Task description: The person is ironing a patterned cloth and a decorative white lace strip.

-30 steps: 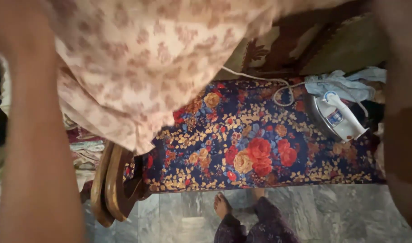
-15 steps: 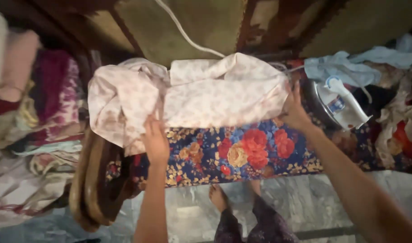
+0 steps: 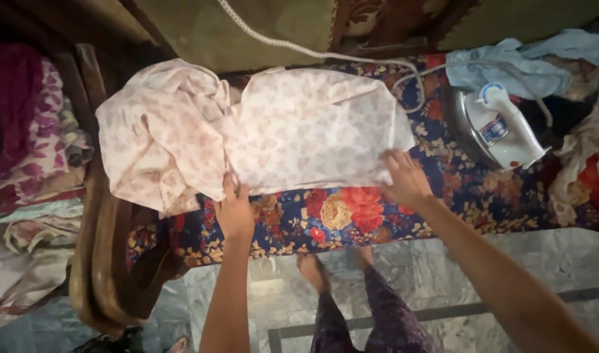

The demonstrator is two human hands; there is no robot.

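We see one pale pink floral garment (image 3: 293, 127) spread across the far half of a padded surface covered in a dark blue floral cloth (image 3: 352, 216), with its left part bunched up and spilling over the left end of that surface onto the curved wooden frame (image 3: 100, 261) below. We count two hands at work, both the person's own. Our left hand (image 3: 234, 209) rests at the garment's near edge, close to the left end of the surface; its fingers lie on the fabric, but we cannot tell whether they pinch the hem or only press it flat. Our right hand (image 3: 404, 180) lies at the garment's near right corner with the fingers spread and laid flat on the fabric, gripping nothing that we can make out. One white electric iron (image 3: 502, 127) lies toward the right end of the surface, just beyond the garment's right edge and apart from both hands, and one white cord (image 3: 312, 49) runs from it along the far edge, behind the garment. One light blue cloth (image 3: 509, 65) lies crumpled at the far right corner, behind the iron. More folded and crumpled fabrics are heaped off the left end (image 3: 31, 163). Beneath the near edge we see two bare feet (image 3: 312, 271) on a grey marbled floor (image 3: 509, 261).
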